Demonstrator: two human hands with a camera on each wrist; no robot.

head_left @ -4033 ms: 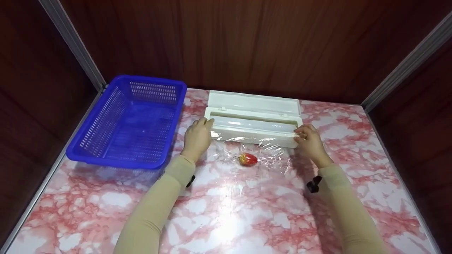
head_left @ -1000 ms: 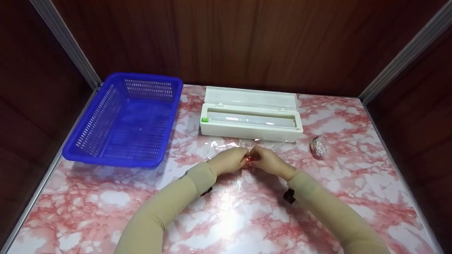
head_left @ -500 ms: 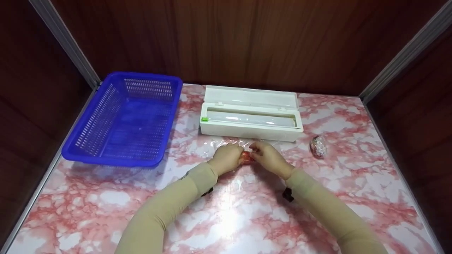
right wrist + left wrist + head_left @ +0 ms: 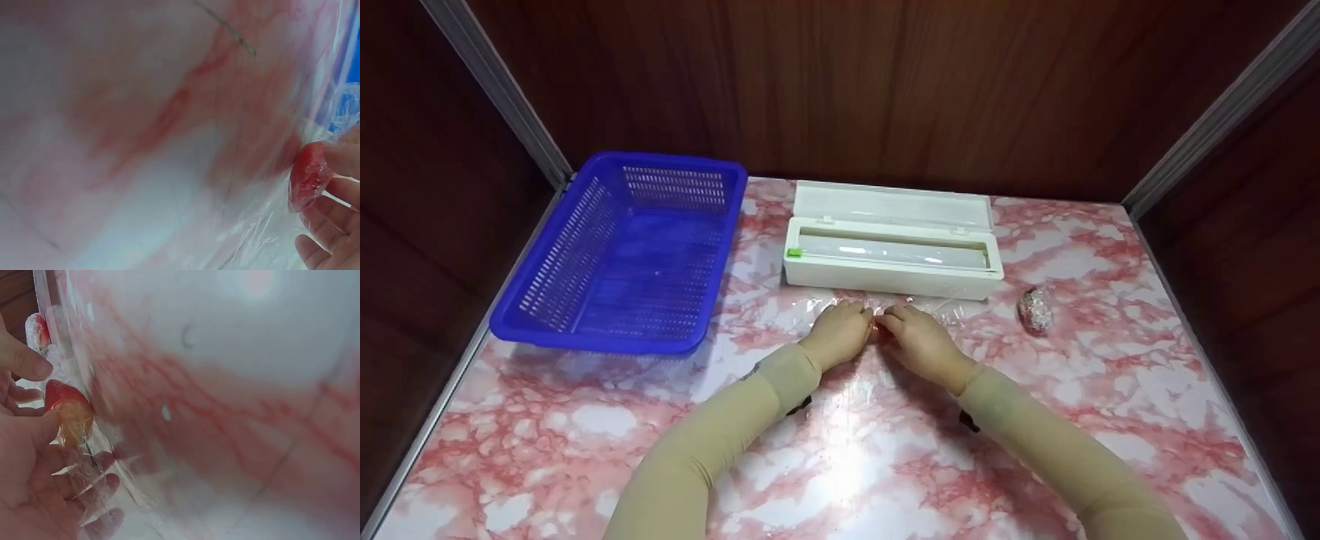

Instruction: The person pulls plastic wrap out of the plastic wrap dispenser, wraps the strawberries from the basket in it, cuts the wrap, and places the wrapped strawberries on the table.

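Note:
Both hands meet in front of the white wrap box, over a small red-and-yellow fruit [image 4: 70, 410] with a thin stem, covered in clear plastic wrap [image 4: 259, 236]. In the left wrist view my left hand [image 4: 838, 334] holds the fruit between its thumb and fingers, film lying over the fingers. My right hand [image 4: 922, 345] is at the fruit's red end, seen in the right wrist view, its thumb and fingers gathering film there. From the head view the hands hide almost all of the fruit. Loose film also spreads on the table beyond the hands.
The open white box [image 4: 892, 277] holds a film roll [image 4: 892, 250] and has a green slider [image 4: 794, 253] at its left end. At the right lies another film-wrapped item [image 4: 1036, 311]. A blue basket [image 4: 607, 343] stands at the left. Dark wooden panels enclose the table.
Four seconds ago both hands were at the box ends and the fruit lay bare on the film. Now they hold it in film. Lately the right fingers have folded inward over it.

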